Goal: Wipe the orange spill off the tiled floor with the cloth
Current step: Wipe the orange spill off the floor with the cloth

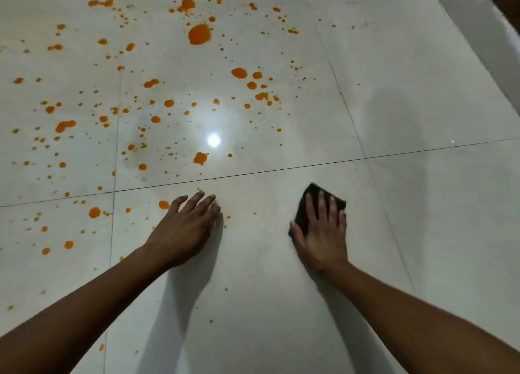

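Orange spill [199,34] lies scattered as blobs and small drops over the pale glossy tiled floor [408,205], mostly across the left and far half of the view. My right hand [320,233] presses flat on a dark folded cloth [305,202], whose far edge and left side stick out from under the fingers. It rests on a tile to the right of the drops. My left hand [185,227] is planted flat on the floor with fingers spread, holding nothing, close to an orange drop [164,204] and a few specks.
Dark grout lines cross the floor, one running left to right just beyond both hands. A bright lamp reflection [213,140] shines among the drops. A white raised edge or wall base [495,44] borders the floor at the far right.
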The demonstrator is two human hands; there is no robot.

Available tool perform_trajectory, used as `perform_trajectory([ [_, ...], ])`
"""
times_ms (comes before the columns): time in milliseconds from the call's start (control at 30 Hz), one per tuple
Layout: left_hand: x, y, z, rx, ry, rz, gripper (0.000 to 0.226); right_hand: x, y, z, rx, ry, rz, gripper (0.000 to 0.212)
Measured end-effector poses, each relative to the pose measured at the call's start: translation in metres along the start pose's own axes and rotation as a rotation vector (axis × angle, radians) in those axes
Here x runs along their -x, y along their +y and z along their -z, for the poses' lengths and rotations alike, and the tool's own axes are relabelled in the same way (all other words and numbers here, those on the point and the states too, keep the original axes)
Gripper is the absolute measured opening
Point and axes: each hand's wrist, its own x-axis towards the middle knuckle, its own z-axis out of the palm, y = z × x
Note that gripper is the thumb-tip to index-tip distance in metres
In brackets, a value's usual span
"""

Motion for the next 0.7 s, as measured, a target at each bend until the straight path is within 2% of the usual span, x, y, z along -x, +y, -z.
perform_trajectory([
  [33, 0.005, -0.001, -0.004, 0.013, -0.006, 0.011, 0.050, -0.017, -0.025, 0.001, -0.014, -0.004, -0.046, 0.079],
  [67, 0.011, -0.005, -0.007, 0.023, -0.002, 0.031, 0.049, -0.023, -0.060, -0.004, -0.030, 0.004, -0.004, 0.080],
  [133, 0.020, -0.010, -0.010, 0.036, 0.011, 0.060, 0.048, 0.004, -0.113, -0.017, -0.033, -0.013, 0.236, 0.079],
  [200, 0.031, -0.018, -0.010, 0.059, 0.000, 0.110, 0.050, 0.053, -0.108, -0.022, -0.024, -0.067, 0.521, 0.079],
  [267, 0.048, -0.023, -0.012, 0.087, -0.031, 0.164, 0.052, 0.072, -0.062, -0.012, 0.004, -0.106, 0.657, 0.080],
  [333, 0.061, -0.022, -0.017, 0.103, -0.070, 0.201, 0.054, 0.045, -0.031, -0.010, 0.022, -0.040, 0.556, 0.080],
  [367, 0.067, -0.020, -0.021, 0.117, -0.087, 0.207, 0.055, 0.022, -0.038, -0.007, 0.023, -0.039, 0.428, 0.079],
  [433, 0.077, -0.016, -0.027, 0.151, -0.112, 0.229, 0.056, -0.016, -0.089, -0.010, -0.025, -0.040, 0.222, 0.080],
  [467, 0.080, -0.017, -0.030, 0.165, -0.109, 0.240, 0.056, -0.019, -0.120, -0.013, -0.043, -0.039, 0.224, 0.080],
  [533, 0.088, -0.020, -0.035, 0.193, -0.088, 0.274, 0.055, 0.009, -0.159, -0.021, -0.053, -0.077, 0.430, 0.078],
  [600, 0.093, -0.024, -0.037, 0.209, -0.083, 0.299, 0.055, 0.056, -0.135, -0.024, -0.003, -0.123, 0.683, 0.077],
  [667, 0.102, -0.025, -0.039, 0.213, -0.101, 0.325, 0.056, 0.065, -0.083, -0.015, 0.004, -0.146, 0.763, 0.078],
  [700, 0.107, -0.026, -0.039, 0.215, -0.111, 0.341, 0.056, 0.050, -0.066, -0.013, 0.014, -0.108, 0.712, 0.079],
])
